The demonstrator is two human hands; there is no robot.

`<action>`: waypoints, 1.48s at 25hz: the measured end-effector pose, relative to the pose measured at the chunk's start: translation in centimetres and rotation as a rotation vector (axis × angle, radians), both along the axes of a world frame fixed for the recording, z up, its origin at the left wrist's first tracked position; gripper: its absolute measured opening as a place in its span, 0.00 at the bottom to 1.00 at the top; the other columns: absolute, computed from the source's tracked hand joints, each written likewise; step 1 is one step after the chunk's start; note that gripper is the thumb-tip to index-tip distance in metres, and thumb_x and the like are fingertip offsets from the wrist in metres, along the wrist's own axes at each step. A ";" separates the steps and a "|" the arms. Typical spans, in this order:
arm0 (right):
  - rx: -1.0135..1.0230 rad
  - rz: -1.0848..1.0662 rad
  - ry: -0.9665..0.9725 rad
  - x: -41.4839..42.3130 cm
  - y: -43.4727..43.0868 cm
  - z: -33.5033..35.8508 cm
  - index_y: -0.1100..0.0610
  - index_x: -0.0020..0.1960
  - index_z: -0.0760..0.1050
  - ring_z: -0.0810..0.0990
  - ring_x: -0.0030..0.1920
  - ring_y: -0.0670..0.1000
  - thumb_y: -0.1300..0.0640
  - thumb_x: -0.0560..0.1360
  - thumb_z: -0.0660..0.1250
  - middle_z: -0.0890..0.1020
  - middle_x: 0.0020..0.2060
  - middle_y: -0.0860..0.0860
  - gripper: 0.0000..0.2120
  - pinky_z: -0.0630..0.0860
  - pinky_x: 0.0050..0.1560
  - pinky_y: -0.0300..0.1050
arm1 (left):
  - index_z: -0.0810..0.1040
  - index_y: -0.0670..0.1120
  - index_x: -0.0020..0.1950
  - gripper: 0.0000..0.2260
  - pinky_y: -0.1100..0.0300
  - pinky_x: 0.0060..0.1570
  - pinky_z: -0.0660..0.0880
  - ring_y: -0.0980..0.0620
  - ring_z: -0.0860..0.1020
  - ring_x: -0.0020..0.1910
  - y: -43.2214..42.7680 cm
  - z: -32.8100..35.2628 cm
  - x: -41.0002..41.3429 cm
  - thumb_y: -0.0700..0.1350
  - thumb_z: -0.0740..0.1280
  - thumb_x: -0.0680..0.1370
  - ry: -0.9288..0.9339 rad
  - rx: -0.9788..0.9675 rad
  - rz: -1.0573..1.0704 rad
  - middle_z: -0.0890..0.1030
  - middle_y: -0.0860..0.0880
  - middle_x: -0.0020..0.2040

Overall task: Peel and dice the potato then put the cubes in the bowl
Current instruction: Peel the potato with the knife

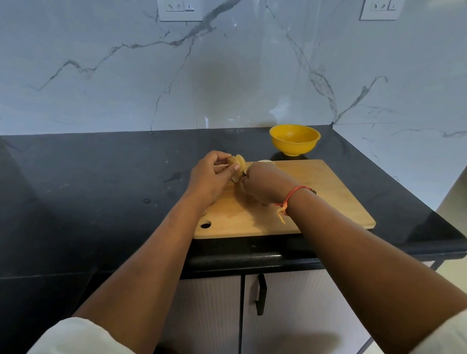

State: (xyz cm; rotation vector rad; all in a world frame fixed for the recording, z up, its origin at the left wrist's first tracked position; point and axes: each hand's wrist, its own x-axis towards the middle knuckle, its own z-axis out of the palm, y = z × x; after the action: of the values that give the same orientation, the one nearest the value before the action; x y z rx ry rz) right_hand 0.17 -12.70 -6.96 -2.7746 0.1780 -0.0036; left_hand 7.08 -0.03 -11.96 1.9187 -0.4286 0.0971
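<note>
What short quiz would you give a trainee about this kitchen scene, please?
1. True or false: the round yellow bowl stands on the rectangular wooden cutting board.
2. Short answer: what does the left hand grip?
3. Which wrist wears the orange thread bracelet? A. left B. right C. both

Key
1. False: it stands on the black countertop, behind the board.
2. The pale yellow potato.
3. B.
</note>
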 end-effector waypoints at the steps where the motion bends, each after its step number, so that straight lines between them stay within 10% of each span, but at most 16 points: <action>1: -0.011 -0.004 0.005 0.0 0.1 0.0 0.62 0.52 0.78 0.74 0.37 0.52 0.56 0.79 0.62 0.73 0.34 0.51 0.11 0.67 0.30 0.41 | 0.76 0.52 0.64 0.14 0.55 0.59 0.76 0.56 0.76 0.57 0.0 0.0 0.0 0.50 0.71 0.79 -0.001 0.001 -0.001 0.77 0.57 0.58; 21: -0.280 0.032 0.165 -1.3 0.7 1.5 0.62 0.67 0.75 0.69 0.32 0.47 0.62 0.81 0.62 0.71 0.33 0.51 0.15 0.70 0.45 0.40 | 0.75 0.52 0.63 0.14 0.67 0.47 0.71 0.58 0.74 0.54 -0.2 0.5 -0.6 0.50 0.70 0.79 -0.013 0.009 0.004 0.75 0.57 0.58; 37: -0.173 -0.073 0.013 -2.3 -1.4 -0.7 0.59 0.52 0.79 0.78 0.45 0.52 0.52 0.82 0.58 0.79 0.42 0.53 0.13 0.73 0.44 0.44 | 0.75 0.52 0.64 0.13 0.62 0.53 0.75 0.55 0.76 0.57 0.2 0.1 -0.2 0.48 0.68 0.79 0.113 -0.178 0.078 0.77 0.54 0.58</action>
State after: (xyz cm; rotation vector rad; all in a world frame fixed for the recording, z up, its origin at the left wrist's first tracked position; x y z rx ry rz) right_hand -2.14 -14.06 -7.69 -2.9396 0.2947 -0.0210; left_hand 6.87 0.19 -11.84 1.7559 -0.2605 0.0751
